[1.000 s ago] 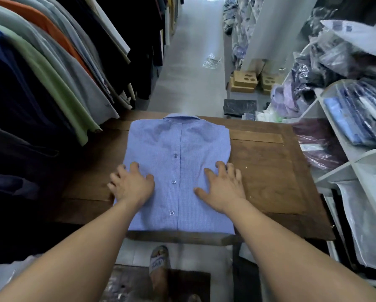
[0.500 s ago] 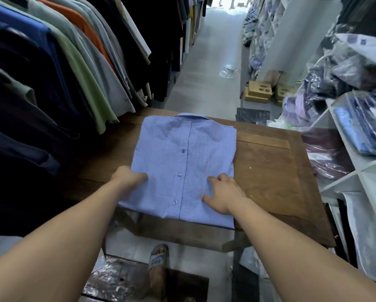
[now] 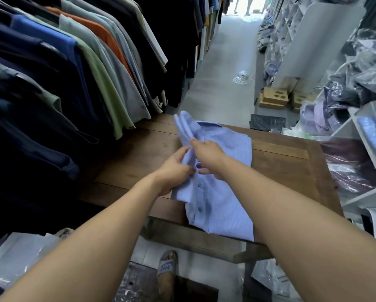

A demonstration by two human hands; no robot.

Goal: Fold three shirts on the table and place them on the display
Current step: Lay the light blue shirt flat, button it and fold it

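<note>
Gripping blue shirt [image 3: 224, 203] by raised edge, left hand [image 3: 174, 172] grip curled round fabric, right hand [image 3: 210, 155] grip blurred, cannot tell

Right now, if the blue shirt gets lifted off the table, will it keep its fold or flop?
Probably floppy: where the left hand lifts the shirt, it bends and creases instead of staying flat. Likely light, since thin cloth rises with a finger grip. The near edge seems to overhang the table, so a push could slide it off.

Folded light-blue buttoned shirt [image 3: 224, 197] on wooden table [image 3: 291, 171]; left edge lifted, hem overhanging near edge
</note>
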